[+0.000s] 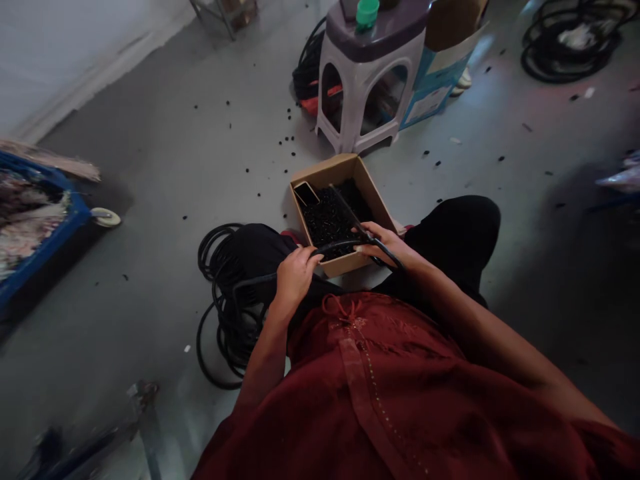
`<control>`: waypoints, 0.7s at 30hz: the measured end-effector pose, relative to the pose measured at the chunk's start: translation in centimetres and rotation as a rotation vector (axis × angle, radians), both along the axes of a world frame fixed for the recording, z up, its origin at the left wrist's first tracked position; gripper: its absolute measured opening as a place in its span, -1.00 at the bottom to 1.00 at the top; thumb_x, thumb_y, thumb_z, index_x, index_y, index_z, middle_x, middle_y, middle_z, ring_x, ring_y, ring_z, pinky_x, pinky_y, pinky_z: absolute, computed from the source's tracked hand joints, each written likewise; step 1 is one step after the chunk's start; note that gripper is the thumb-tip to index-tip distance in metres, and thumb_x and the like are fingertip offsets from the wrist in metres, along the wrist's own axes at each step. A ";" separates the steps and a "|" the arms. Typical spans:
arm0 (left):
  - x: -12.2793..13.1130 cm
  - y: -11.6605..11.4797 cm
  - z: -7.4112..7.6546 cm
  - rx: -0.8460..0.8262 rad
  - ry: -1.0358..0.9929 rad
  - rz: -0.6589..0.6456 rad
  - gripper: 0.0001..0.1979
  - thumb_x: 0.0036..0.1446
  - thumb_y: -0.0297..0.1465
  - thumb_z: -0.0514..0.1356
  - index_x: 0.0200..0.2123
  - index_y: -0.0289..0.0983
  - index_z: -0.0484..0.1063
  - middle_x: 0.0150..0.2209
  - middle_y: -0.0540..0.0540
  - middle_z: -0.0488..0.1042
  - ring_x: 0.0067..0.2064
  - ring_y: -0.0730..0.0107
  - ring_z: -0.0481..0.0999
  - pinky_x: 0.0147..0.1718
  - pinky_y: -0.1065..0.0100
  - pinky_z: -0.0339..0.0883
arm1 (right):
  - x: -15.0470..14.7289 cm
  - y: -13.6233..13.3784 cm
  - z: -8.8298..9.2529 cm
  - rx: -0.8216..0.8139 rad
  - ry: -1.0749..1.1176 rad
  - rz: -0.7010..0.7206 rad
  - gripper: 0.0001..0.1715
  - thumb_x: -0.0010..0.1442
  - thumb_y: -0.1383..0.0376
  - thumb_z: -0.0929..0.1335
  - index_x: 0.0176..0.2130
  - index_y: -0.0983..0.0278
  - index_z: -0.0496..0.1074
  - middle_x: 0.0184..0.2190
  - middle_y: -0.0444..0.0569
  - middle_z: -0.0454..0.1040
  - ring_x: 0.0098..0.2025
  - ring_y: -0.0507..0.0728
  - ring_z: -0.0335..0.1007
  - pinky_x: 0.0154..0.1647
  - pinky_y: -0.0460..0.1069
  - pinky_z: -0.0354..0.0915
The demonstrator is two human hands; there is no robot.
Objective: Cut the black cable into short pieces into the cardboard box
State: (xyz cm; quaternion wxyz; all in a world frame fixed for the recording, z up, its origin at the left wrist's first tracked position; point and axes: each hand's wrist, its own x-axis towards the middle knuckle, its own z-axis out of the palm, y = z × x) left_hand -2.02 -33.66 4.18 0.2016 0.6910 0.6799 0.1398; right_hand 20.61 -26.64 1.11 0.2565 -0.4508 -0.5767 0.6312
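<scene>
A length of black tubing (336, 247) runs between my hands, low over a cardboard box. My left hand (296, 272) is closed around it, thumb and fingers pinching near the box's left corner. In my right hand (381, 244) are dark scissors (346, 205), blades pointing away over the box and handle loops toward my wrist. The tubing reaches the right fingers too; whether they grip it cannot be made out. Many small black cut pieces (323, 215) fill the cardboard box (377, 190). A dark rectangular object with a pale rim (307, 194) lies in its far left corner.
Coiled black tubing (205, 347) lies by my left leg. Beyond the box stands a plastic stool (350, 100) with a green cup (367, 12) on it, beside a blue carton (427, 93). A blue wheeled cart (50, 227) is at left, another coil (543, 63) far right.
</scene>
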 end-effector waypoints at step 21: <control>5.8 -0.7 -3.0 -0.270 -0.266 -0.165 -0.62 0.31 -0.27 -0.01 0.07 -0.30 0.39 0.06 -0.15 0.49 0.09 0.28 0.45 0.09 0.30 0.29 | 0.6 -3.3 -3.4 -0.244 0.058 -0.169 -0.35 -0.21 0.22 0.54 -0.09 0.16 0.35 -0.43 -0.19 0.45 -0.48 0.04 0.38 -0.46 -0.06 0.32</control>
